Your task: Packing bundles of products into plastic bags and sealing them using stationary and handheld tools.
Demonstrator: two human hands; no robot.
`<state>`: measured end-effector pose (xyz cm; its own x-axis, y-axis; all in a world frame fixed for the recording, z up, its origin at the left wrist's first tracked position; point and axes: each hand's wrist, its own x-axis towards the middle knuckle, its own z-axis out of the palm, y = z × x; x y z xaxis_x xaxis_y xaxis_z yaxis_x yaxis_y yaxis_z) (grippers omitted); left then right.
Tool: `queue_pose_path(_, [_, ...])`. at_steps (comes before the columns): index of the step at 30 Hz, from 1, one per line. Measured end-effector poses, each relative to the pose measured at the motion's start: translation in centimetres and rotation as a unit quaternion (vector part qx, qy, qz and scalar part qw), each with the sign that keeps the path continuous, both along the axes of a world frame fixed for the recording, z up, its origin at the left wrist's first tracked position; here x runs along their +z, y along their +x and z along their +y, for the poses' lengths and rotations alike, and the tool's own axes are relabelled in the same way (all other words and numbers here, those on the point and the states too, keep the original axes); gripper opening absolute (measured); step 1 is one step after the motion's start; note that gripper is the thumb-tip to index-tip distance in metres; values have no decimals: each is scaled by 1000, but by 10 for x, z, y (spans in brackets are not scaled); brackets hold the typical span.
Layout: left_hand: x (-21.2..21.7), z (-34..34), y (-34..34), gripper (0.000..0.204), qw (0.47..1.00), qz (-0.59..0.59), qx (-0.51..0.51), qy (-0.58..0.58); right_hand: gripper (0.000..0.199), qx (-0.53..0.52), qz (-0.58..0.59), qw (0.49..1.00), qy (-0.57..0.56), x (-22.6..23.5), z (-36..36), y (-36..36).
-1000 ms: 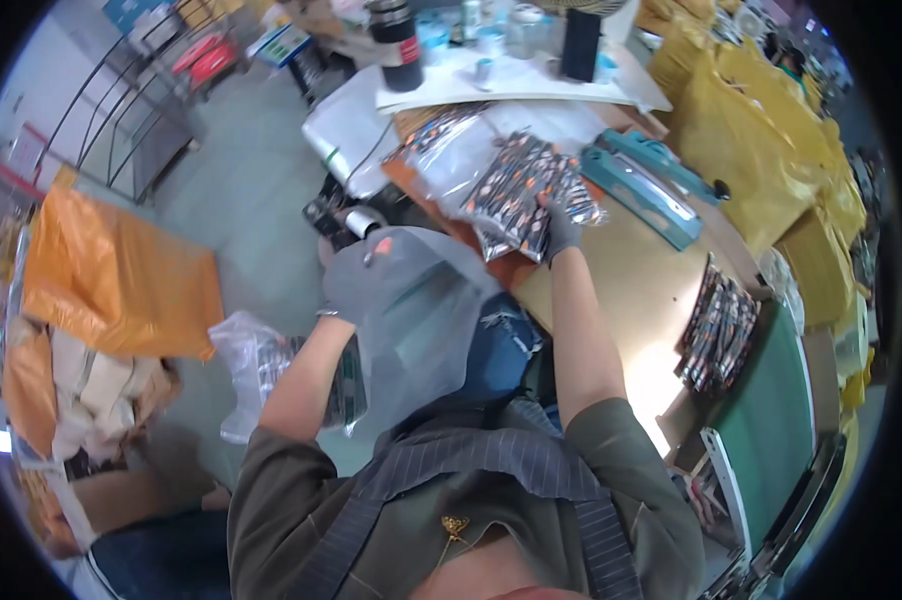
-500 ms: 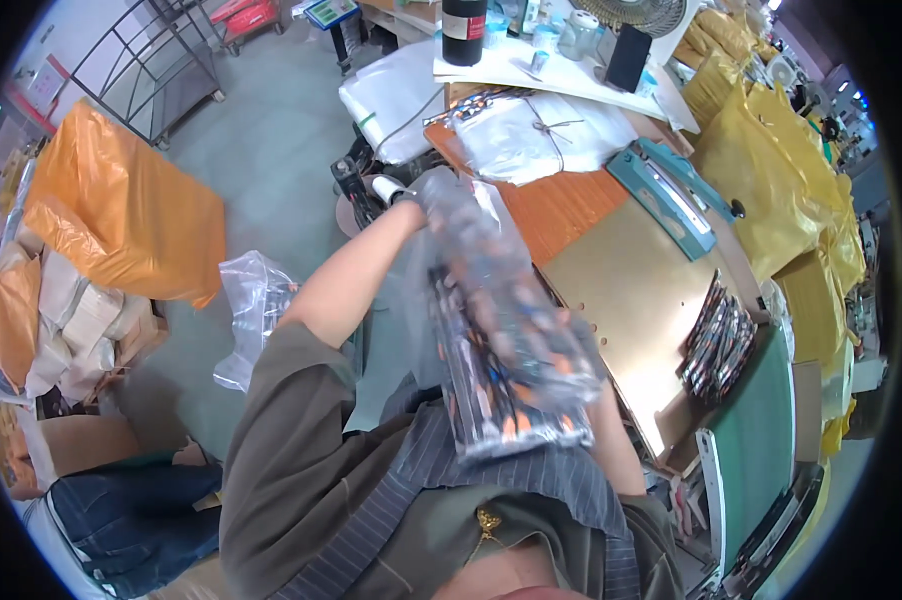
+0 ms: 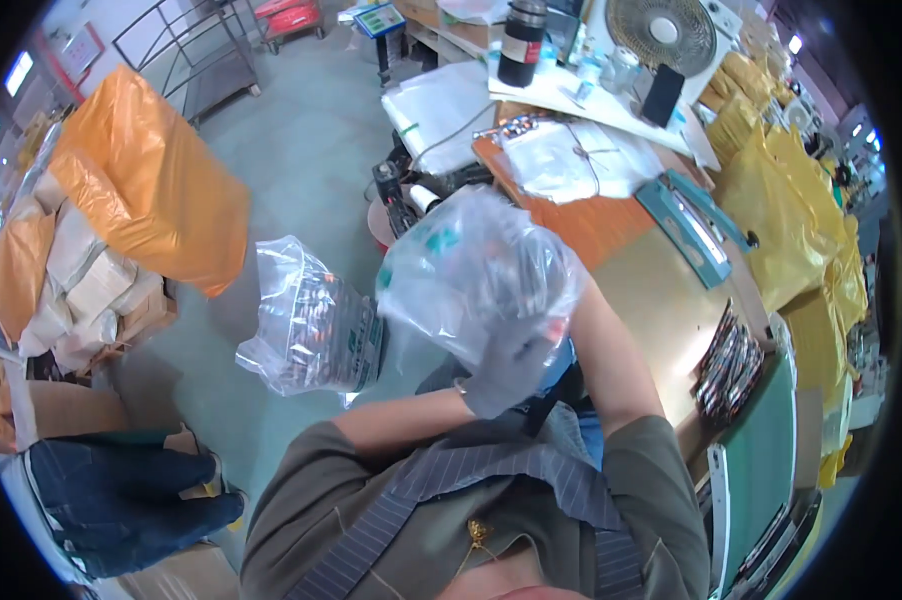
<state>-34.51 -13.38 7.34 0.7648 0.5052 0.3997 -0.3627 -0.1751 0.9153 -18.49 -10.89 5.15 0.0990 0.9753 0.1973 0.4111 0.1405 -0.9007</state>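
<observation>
In front of my chest is a crumpled clear plastic bag [image 3: 461,270] with green print. Dark patterned pieces show faintly through its film. My left hand [image 3: 511,372], in a grey glove, is closed on the bag's near lower side, its fingers partly blurred. My right forearm [image 3: 616,350] reaches up along the bag's right side; the hand is behind the film and its fingers are hidden. To the left, on the floor, stands another clear bag [image 3: 316,335] filled with dark patterned pieces.
A stack of patterned strips [image 3: 729,370] lies on the workbench [image 3: 636,300] at right, near a teal bench sealer [image 3: 683,230]. Behind are a dark bottle [image 3: 522,45], a phone [image 3: 663,96] and a fan [image 3: 661,35]. A large orange bag [image 3: 146,185] and a person's legs [image 3: 131,500] are at left.
The dark patterned bundle, plainly seen before, is now mostly covered by crumpled film. My left hand has come down and nearer to my body. My view has shifted, showing more of the floor bag.
</observation>
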Motion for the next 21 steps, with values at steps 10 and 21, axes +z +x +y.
queue_pose_path(10, [3, 68, -11, 10, 968, -78, 155, 181, 67, -61, 32, 994, -80, 0, 50, 16])
queue_pose_path(21, [36, 22, -33, 16, 962, -236, -129, 45, 67, -27, 3, 965, -262, -35, 43, 8])
